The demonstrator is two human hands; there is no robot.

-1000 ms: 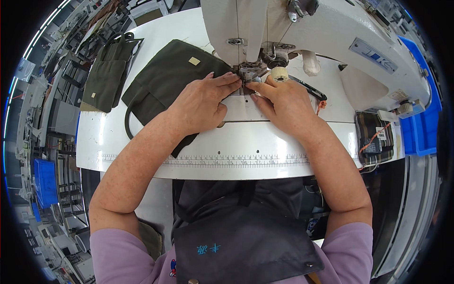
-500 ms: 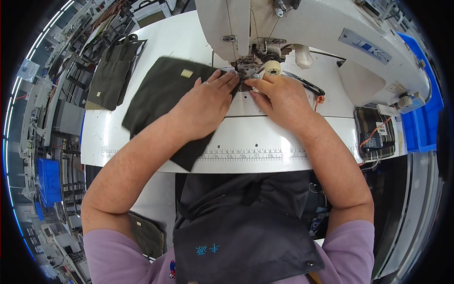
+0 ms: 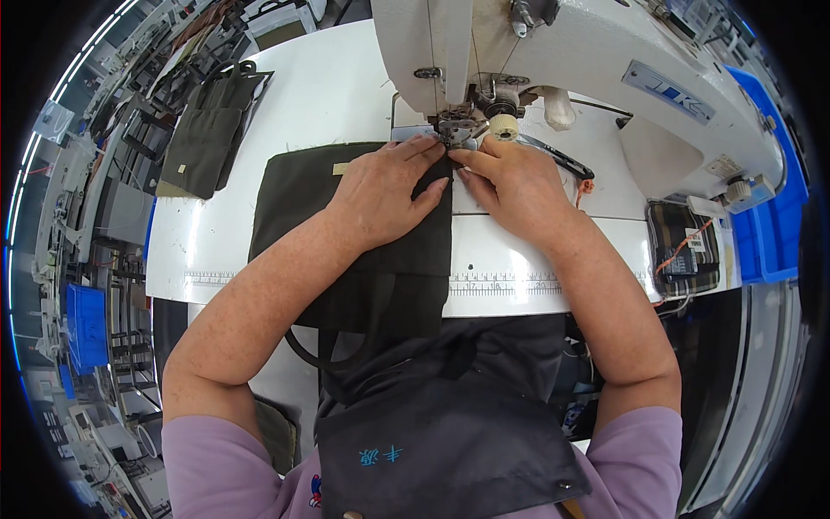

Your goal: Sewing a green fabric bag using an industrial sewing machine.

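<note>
A dark olive fabric piece (image 3: 303, 190) with a strap and pale tag lies under the white sewing machine's needle area (image 3: 451, 126) and hangs over the table's front edge. My left hand (image 3: 376, 197) rests on it, fingers stretched toward the presser foot, thumb apart. My right hand (image 3: 517, 195) is at the fabric's right edge by the needle, fingers curled close together; what lies between their tips is too small to make out. Behind it lies a black snips-like tool (image 3: 566, 160) with an orange cord.
The white tabletop (image 3: 199, 251) has a ruler along its front. A second olive piece with handles (image 3: 207, 130) lies back left. At right are a plaid pad (image 3: 670, 259) and blue bin (image 3: 774, 242). Another blue bin (image 3: 86, 324) stands beyond the table at left.
The fabric piece has turned anticlockwise about the needle, its right edge now pointing toward me and its lower part over the front edge. My left hand shifted with it; my right stayed near the needle.
</note>
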